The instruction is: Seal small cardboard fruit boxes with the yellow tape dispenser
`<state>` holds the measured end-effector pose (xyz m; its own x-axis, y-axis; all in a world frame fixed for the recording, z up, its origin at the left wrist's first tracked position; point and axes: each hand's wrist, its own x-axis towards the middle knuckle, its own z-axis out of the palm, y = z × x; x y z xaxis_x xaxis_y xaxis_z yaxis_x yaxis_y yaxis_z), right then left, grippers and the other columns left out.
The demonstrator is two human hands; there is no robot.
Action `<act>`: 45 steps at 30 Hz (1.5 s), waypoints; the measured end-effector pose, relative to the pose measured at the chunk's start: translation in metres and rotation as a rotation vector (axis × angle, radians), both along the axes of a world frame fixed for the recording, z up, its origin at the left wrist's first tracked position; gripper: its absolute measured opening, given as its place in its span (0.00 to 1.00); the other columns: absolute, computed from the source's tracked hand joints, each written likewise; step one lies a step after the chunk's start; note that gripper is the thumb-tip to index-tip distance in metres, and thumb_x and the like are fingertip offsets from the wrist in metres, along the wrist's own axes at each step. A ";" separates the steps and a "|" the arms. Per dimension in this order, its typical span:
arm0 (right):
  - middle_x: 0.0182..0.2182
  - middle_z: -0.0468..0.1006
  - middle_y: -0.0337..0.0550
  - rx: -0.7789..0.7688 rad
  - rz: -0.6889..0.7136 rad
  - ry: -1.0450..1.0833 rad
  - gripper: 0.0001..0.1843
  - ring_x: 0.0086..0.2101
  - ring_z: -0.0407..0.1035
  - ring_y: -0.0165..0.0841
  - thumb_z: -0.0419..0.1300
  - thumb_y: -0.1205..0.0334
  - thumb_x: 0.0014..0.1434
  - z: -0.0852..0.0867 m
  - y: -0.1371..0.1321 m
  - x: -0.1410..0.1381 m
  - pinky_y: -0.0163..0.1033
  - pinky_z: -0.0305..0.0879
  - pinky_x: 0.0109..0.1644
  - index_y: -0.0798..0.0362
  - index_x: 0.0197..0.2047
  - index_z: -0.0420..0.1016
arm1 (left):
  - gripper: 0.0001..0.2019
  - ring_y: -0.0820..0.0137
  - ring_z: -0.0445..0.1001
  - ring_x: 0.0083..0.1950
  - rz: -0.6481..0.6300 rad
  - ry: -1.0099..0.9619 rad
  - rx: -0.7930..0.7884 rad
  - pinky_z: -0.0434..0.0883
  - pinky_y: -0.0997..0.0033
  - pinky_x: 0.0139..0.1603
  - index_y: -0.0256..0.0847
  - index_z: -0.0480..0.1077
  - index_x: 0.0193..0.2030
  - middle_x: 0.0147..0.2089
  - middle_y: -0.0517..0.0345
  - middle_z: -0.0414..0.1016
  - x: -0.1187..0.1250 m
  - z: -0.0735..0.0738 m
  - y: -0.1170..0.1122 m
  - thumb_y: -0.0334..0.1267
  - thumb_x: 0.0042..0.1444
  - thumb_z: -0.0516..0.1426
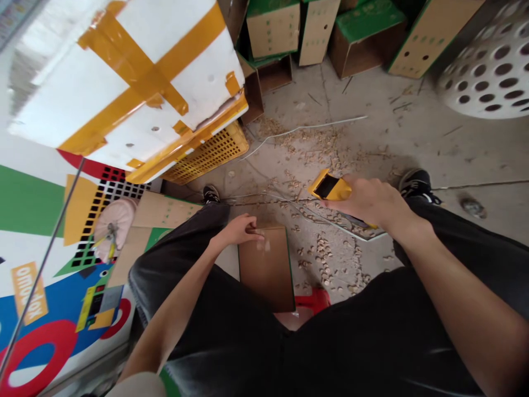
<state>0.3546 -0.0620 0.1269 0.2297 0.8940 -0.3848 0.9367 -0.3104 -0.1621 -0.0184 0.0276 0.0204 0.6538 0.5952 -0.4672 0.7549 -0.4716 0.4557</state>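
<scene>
I sit with black-trousered legs apart above a concrete floor. My right hand (pixel 370 203) is wrapped round a yellow and black hand tool (pixel 329 187), held just above my right knee. My left hand (pixel 241 230) reaches down between my knees, its fingers curled on the top edge of a brown cardboard piece (pixel 268 269) that stands between my legs. What the fingertips pinch there is blurred. A red plastic stool (pixel 312 302) shows under me.
Small wood-coloured bits (pixel 326 253) litter the floor ahead. A white foam box with yellow tape (pixel 136 77) and a yellow crate (pixel 206 157) stand at left. Green and brown cartons (pixel 314 33) line the back. A white perforated drum (pixel 487 66) is at right.
</scene>
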 end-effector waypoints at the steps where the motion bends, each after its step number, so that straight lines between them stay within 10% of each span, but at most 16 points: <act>1: 0.45 0.84 0.62 -0.001 0.000 0.000 0.42 0.45 0.79 0.59 0.57 0.24 0.59 -0.001 0.000 0.000 0.49 0.64 0.40 0.51 0.59 0.74 | 0.24 0.64 0.74 0.41 -0.015 -0.015 -0.059 0.67 0.67 0.43 0.44 0.70 0.40 0.38 0.59 0.75 0.007 0.003 -0.006 0.62 0.55 0.68; 10: 0.44 0.84 0.62 0.005 0.008 -0.007 0.40 0.44 0.79 0.59 0.55 0.26 0.60 -0.001 0.003 -0.003 0.49 0.63 0.40 0.52 0.58 0.74 | 0.45 0.41 0.72 0.64 -0.185 0.202 -0.015 0.70 0.49 0.61 0.40 0.67 0.62 0.61 0.35 0.73 0.056 0.023 -0.052 0.73 0.49 0.66; 20: 0.46 0.84 0.65 0.017 0.000 0.007 0.40 0.45 0.79 0.58 0.56 0.28 0.61 0.003 -0.004 0.002 0.48 0.64 0.41 0.54 0.59 0.75 | 0.52 0.24 0.69 0.63 -0.058 0.197 0.040 0.60 0.31 0.67 0.33 0.70 0.61 0.54 0.23 0.77 0.098 0.026 -0.073 0.81 0.48 0.57; 34: 0.45 0.83 0.61 0.044 -0.003 0.043 0.39 0.45 0.78 0.58 0.58 0.29 0.59 0.007 -0.009 0.007 0.51 0.66 0.42 0.52 0.59 0.75 | 0.35 0.54 0.82 0.46 0.088 0.049 -0.178 0.72 0.60 0.47 0.43 0.84 0.48 0.39 0.52 0.85 0.109 0.033 -0.038 0.74 0.52 0.61; 45: 0.46 0.83 0.64 0.038 -0.001 0.032 0.38 0.46 0.79 0.59 0.57 0.31 0.60 0.010 -0.010 0.005 0.48 0.60 0.39 0.54 0.58 0.75 | 0.40 0.49 0.64 0.76 0.030 0.035 -0.343 0.54 0.50 0.78 0.47 0.74 0.68 0.72 0.51 0.72 0.085 -0.031 -0.011 0.73 0.65 0.47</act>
<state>0.3598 -0.0720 0.1370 0.2187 0.9081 -0.3572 0.9307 -0.3041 -0.2033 0.0668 0.0168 -0.0107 0.6184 0.4189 -0.6649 0.7841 -0.2725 0.5576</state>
